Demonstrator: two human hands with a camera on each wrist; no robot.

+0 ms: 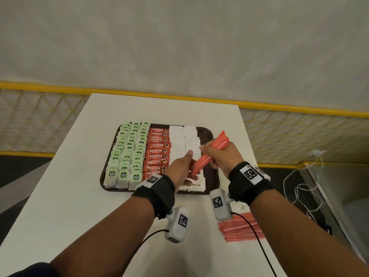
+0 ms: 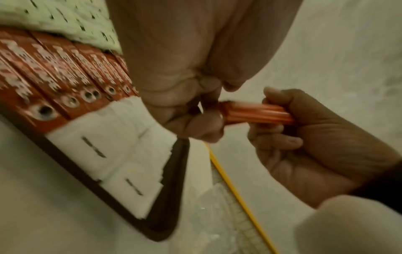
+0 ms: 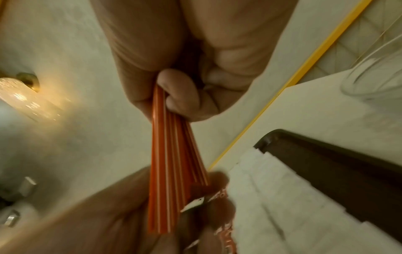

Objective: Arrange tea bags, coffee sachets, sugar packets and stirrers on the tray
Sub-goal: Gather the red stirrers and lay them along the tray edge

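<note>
A dark brown tray (image 1: 211, 136) on the white table holds rows of green tea bags (image 1: 127, 152), a column of red coffee sachets (image 1: 158, 150) and white sugar packets (image 1: 179, 136). Above its right part, both hands hold one bundle of red-orange stirrers (image 1: 220, 141). My right hand (image 1: 211, 154) grips the bundle's middle. My left hand (image 1: 188, 164) curls round its lower end. The left wrist view shows the stirrers (image 2: 256, 113) running from my left fingers (image 2: 191, 120) into the right hand (image 2: 315, 137). In the right wrist view the stirrers (image 3: 172, 163) fan out slightly.
A loose pile of more stirrers (image 1: 239, 228) lies on the table near its front right edge, under my right forearm. A strip of bare tray (image 2: 172, 214) lies right of the sugar packets. A yellow mesh fence (image 1: 299, 132) runs behind the table; white cables (image 1: 299, 188) hang at the right.
</note>
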